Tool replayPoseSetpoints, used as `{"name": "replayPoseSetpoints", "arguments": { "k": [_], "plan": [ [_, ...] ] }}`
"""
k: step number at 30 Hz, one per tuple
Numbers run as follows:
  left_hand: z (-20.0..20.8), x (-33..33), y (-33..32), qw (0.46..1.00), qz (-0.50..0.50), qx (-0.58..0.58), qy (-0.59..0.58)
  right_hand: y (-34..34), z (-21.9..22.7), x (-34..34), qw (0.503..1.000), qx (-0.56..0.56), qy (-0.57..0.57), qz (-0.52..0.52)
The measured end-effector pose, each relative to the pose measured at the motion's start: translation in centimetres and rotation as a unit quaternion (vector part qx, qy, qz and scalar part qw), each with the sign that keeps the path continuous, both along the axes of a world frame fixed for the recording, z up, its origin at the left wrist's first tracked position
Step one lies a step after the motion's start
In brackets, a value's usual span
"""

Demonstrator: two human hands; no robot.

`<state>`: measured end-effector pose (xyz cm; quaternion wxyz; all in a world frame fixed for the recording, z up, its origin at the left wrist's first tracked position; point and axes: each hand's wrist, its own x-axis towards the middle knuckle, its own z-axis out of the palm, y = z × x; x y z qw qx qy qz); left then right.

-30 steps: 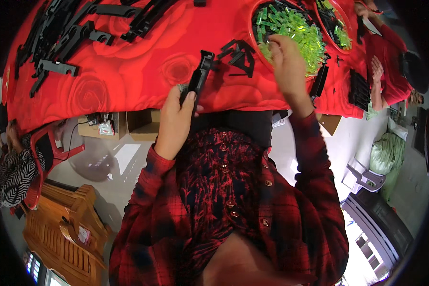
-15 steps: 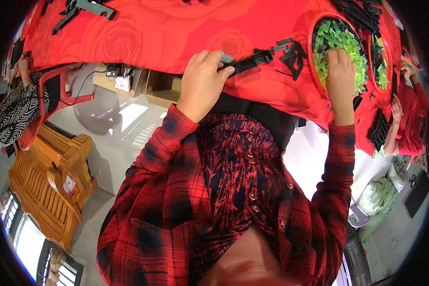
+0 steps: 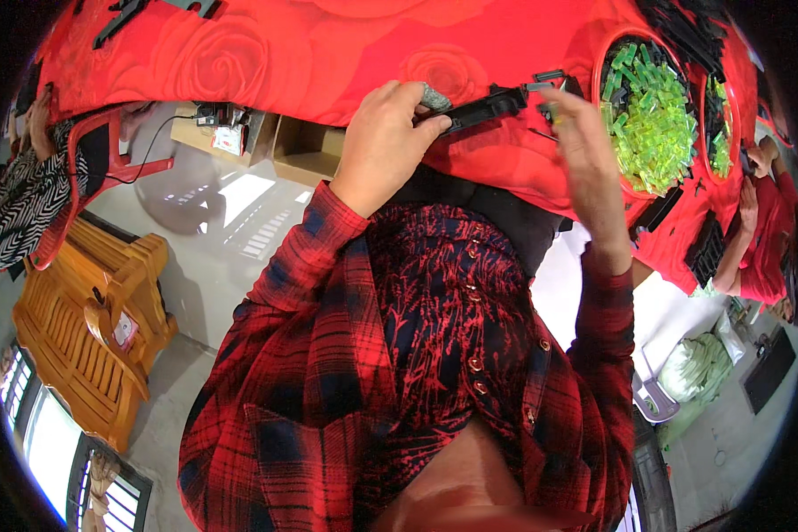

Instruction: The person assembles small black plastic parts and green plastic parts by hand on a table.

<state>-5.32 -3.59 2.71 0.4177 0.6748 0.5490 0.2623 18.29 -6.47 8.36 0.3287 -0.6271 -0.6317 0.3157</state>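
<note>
My left hand (image 3: 388,142) is closed on a long black plastic part (image 3: 488,108), which points right over the red cloth. A grey, speckled lump (image 3: 434,98) shows beside its fingertips; whether the hand holds it too is unclear. My right hand (image 3: 587,146) is smeared by motion, raised just right of the part's far end. Its fingers are near a few small black pieces (image 3: 569,86), and I cannot make out anything in them. Right of that hand, green translucent pieces (image 3: 652,133) fill a red-rimmed oval basin (image 3: 598,75).
A second basin of green pieces (image 3: 720,133) stands farther right. Black plastic parts (image 3: 687,40) are heaped behind, and more black parts (image 3: 708,248) lie at the right edge. A person in red (image 3: 761,235) is at the right; another in patterned clothes (image 3: 31,199) is by a red chair (image 3: 106,146).
My right hand has left the basin of green pieces and moved left toward the black part. The left hand has shifted slightly right, still holding it.
</note>
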Motion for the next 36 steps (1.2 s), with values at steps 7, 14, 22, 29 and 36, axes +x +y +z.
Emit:
{"name": "replayPoseSetpoints", "arguments": {
  "k": [7, 14, 22, 29, 36],
  "plan": [
    [-0.1, 0.5, -0.2, 0.999, 0.016, 0.009, 0.038, -0.7, -1.4, -3.4, 0.937, -0.215, 0.276, 0.013],
    [0.4, 0.7, 0.0, 0.998, 0.021, -0.013, 0.053, -1.2, -3.5, -5.8, 0.982, -0.081, 0.155, -0.076],
    [0.5, 0.7, -0.1, 0.996, 0.000, 0.017, 0.084, -1.6, -4.6, -5.9, 0.990, -0.047, 0.099, -0.085],
    [0.2, 0.8, 0.2, 0.995, -0.002, 0.037, 0.095, -1.3, -5.3, -5.4, 0.999, -0.015, 0.040, -0.032],
    [0.3, 1.0, 0.3, 0.995, 0.010, 0.013, 0.096, -1.0, -5.7, -5.1, 0.998, 0.027, -0.041, 0.034]
  ]
}}
